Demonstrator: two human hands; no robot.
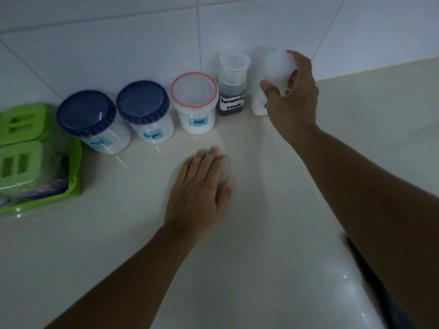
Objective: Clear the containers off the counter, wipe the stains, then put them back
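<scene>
Several containers stand in a row against the tiled wall. From the left: a blue-lidded jar labelled MSG (95, 124), a blue-lidded jar labelled Sugar (147, 115), a jar with a clear, red-rimmed lid labelled MSG (195, 104), and a seasoning sauce bottle (232, 84) with dark liquid. At the right end stands a white bottle with a clear cap (276, 67); my right hand (293, 96) is closed around its top, hiding its label. My left hand (202, 186) lies flat, palm down, on the pale counter (261, 233), holding nothing.
A green plastic basket (74, 184) with green-lidded boxes (20, 162) sits at the left edge, beside the first jar. The counter's dark front edge (370, 274) runs along the lower right. White wall tiles rise right behind the containers.
</scene>
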